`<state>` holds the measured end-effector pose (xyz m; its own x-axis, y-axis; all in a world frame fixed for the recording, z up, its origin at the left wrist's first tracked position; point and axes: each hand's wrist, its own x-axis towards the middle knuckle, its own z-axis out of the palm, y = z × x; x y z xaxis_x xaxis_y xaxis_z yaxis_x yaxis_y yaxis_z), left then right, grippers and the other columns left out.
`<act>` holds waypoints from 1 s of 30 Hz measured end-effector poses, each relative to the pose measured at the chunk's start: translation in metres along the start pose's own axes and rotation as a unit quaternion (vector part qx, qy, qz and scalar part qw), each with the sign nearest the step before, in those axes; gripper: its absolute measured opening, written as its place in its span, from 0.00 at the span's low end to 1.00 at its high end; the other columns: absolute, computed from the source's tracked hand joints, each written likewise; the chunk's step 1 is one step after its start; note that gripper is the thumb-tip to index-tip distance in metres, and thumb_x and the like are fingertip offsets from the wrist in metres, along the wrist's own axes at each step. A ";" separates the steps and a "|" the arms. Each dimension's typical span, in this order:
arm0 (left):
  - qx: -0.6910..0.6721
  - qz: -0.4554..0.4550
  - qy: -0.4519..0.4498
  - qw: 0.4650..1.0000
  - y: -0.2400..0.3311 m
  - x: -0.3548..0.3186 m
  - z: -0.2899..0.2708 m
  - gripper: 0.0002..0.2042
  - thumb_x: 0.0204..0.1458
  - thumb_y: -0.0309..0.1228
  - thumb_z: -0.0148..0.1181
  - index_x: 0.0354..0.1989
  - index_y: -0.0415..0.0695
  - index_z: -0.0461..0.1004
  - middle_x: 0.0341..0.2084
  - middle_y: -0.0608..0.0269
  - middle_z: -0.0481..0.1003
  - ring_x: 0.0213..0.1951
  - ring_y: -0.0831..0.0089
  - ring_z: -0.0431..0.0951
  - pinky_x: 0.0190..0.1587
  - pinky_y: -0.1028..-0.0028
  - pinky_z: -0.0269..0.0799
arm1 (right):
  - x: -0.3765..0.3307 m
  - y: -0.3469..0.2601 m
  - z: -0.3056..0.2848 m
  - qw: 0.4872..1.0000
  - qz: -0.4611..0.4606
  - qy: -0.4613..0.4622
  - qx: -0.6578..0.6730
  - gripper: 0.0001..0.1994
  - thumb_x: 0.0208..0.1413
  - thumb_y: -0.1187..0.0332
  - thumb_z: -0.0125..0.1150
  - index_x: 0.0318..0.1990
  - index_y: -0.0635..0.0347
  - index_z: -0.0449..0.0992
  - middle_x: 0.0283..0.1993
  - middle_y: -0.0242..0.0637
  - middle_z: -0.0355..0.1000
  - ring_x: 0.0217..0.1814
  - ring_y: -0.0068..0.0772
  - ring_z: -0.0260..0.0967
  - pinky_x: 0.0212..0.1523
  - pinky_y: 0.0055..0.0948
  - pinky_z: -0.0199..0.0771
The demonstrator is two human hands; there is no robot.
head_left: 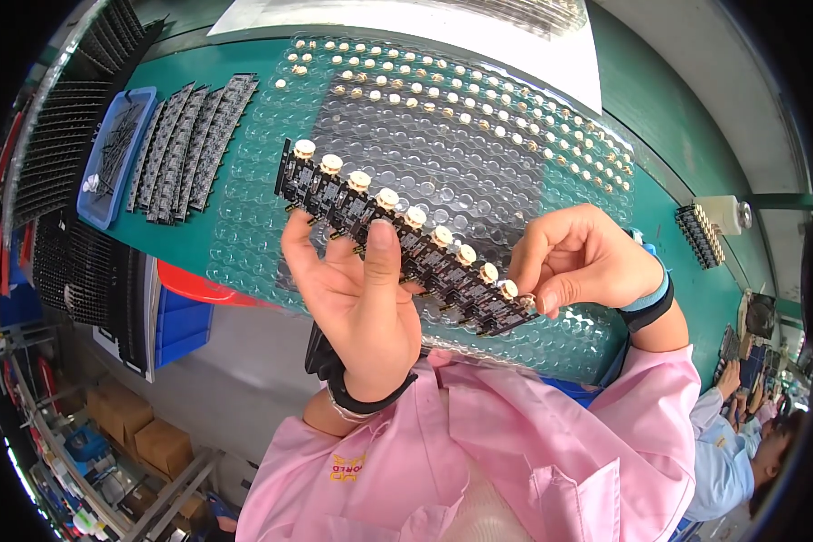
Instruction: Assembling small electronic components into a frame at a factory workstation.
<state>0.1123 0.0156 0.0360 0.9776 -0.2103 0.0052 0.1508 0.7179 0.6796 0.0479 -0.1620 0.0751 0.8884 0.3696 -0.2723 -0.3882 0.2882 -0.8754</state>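
A green workbench (686,271) fills the upper half of the frame, and a clear plastic blister tray (479,154) with rows of round pockets lies across its middle, many pockets along the top and right edge holding small cream-coloured round parts (442,90). At upper left sit a fan of dark circuit strips (185,144) and, just beside them, a blue bin (117,154) of thin dark pieces. In the centre of the frame, above the tray, the left hand (357,289) holds a long black circuit strip (397,239) that runs from upper left to lower right, thumb clamped on its top face and fingers curled behind it. Cream round caps (387,198) line the strip. At the strip's lower right end, the right hand (578,257) pinches thumb and forefinger together on the last cap (526,301).
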 end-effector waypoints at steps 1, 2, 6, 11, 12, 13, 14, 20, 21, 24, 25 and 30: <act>-0.003 0.001 -0.001 1.000 0.000 0.000 0.000 0.24 0.49 0.21 0.50 0.51 0.43 0.45 0.36 0.58 0.66 0.32 0.79 0.68 0.25 0.84 0.68 | 0.000 0.000 0.001 1.000 0.002 0.013 0.004 0.08 0.43 0.80 0.58 0.32 0.71 0.70 0.31 0.38 0.69 0.31 0.21 0.66 0.30 0.15 0.66; -0.003 0.001 -0.001 1.000 0.000 0.000 0.000 0.24 0.49 0.21 0.50 0.51 0.43 0.45 0.36 0.58 0.66 0.32 0.79 0.68 0.25 0.84 0.68 | 0.001 0.000 0.003 1.000 0.003 0.026 0.008 0.08 0.41 0.81 0.60 0.31 0.72 0.70 0.30 0.40 0.68 0.29 0.22 0.65 0.28 0.16 0.66; 0.005 0.008 0.013 1.000 -0.002 0.001 0.000 0.24 0.49 0.21 0.50 0.51 0.43 0.45 0.36 0.58 0.66 0.32 0.79 0.68 0.24 0.84 0.68 | 0.001 -0.001 0.006 0.999 -0.004 0.052 0.003 0.08 0.38 0.82 0.61 0.29 0.73 0.70 0.30 0.43 0.67 0.28 0.24 0.65 0.28 0.17 0.66; 0.019 0.016 0.020 0.999 -0.003 0.000 0.001 0.24 0.49 0.20 0.50 0.51 0.43 0.45 0.37 0.57 0.66 0.31 0.79 0.68 0.21 0.85 0.67 | -0.002 -0.003 0.006 0.997 -0.040 0.041 -0.052 0.08 0.43 0.82 0.58 0.33 0.70 0.71 0.31 0.37 0.70 0.36 0.21 0.68 0.36 0.16 0.68; 0.025 0.017 0.014 0.999 -0.003 -0.001 0.000 0.24 0.49 0.20 0.50 0.51 0.43 0.45 0.37 0.57 0.66 0.31 0.79 0.69 0.21 0.85 0.67 | -0.002 -0.004 0.007 0.997 -0.040 0.041 -0.053 0.08 0.43 0.82 0.58 0.33 0.70 0.71 0.31 0.37 0.70 0.36 0.21 0.68 0.36 0.16 0.68; 0.031 0.018 0.008 0.999 -0.003 -0.001 -0.001 0.25 0.49 0.20 0.50 0.52 0.43 0.45 0.37 0.57 0.66 0.31 0.79 0.69 0.21 0.85 0.67 | -0.003 -0.005 0.008 0.994 -0.042 0.050 -0.084 0.08 0.42 0.81 0.59 0.33 0.70 0.71 0.31 0.37 0.70 0.36 0.21 0.68 0.36 0.16 0.69; 0.030 0.019 0.007 0.999 -0.003 -0.001 -0.001 0.25 0.49 0.20 0.50 0.52 0.43 0.45 0.37 0.57 0.66 0.31 0.79 0.69 0.21 0.85 0.67 | -0.003 -0.006 0.010 0.990 -0.045 0.058 -0.116 0.08 0.42 0.81 0.60 0.32 0.70 0.71 0.31 0.37 0.70 0.36 0.21 0.68 0.36 0.16 0.69; 0.015 0.025 0.027 0.999 -0.002 -0.001 0.000 0.25 0.49 0.21 0.49 0.52 0.43 0.44 0.37 0.57 0.66 0.31 0.79 0.69 0.20 0.85 0.68 | -0.008 -0.014 0.019 0.974 -0.043 0.111 -0.193 0.09 0.39 0.79 0.63 0.31 0.68 0.72 0.30 0.36 0.70 0.34 0.20 0.68 0.35 0.17 0.69; 0.008 0.023 0.035 0.999 -0.001 -0.001 0.001 0.25 0.49 0.21 0.49 0.52 0.43 0.44 0.37 0.58 0.66 0.31 0.79 0.69 0.20 0.85 0.69 | -0.010 -0.012 0.022 0.967 -0.039 0.141 -0.208 0.09 0.38 0.80 0.63 0.30 0.68 0.72 0.30 0.36 0.70 0.32 0.20 0.67 0.33 0.17 0.68; 0.019 0.038 0.037 0.998 -0.002 -0.002 -0.001 0.25 0.49 0.21 0.49 0.53 0.44 0.43 0.37 0.58 0.65 0.31 0.79 0.69 0.19 0.86 0.69 | -0.015 0.000 0.029 0.948 -0.034 0.210 -0.238 0.09 0.35 0.82 0.64 0.28 0.69 0.72 0.30 0.37 0.70 0.29 0.19 0.65 0.31 0.18 0.66; 0.023 0.043 0.036 0.998 -0.003 -0.003 0.000 0.25 0.50 0.21 0.48 0.53 0.44 0.43 0.38 0.58 0.65 0.31 0.79 0.69 0.19 0.86 0.69 | -0.017 0.012 0.027 0.945 -0.056 0.214 -0.240 0.09 0.36 0.83 0.64 0.29 0.69 0.72 0.30 0.37 0.70 0.29 0.19 0.65 0.31 0.17 0.66; -0.022 0.070 -0.056 0.996 -0.018 -0.012 0.004 0.27 0.49 0.19 0.48 0.54 0.44 0.42 0.40 0.55 0.65 0.35 0.74 0.70 0.25 0.81 0.72 | -0.030 0.034 0.027 0.922 -0.145 0.296 -0.201 0.09 0.38 0.83 0.61 0.31 0.69 0.71 0.30 0.37 0.69 0.27 0.20 0.65 0.29 0.16 0.66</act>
<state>0.0977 0.0026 0.0262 0.9673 -0.1770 0.1815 0.0225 0.7729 0.6342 0.0008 -0.1395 0.0640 0.9648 -0.2536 -0.0694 -0.0965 -0.0960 -0.9907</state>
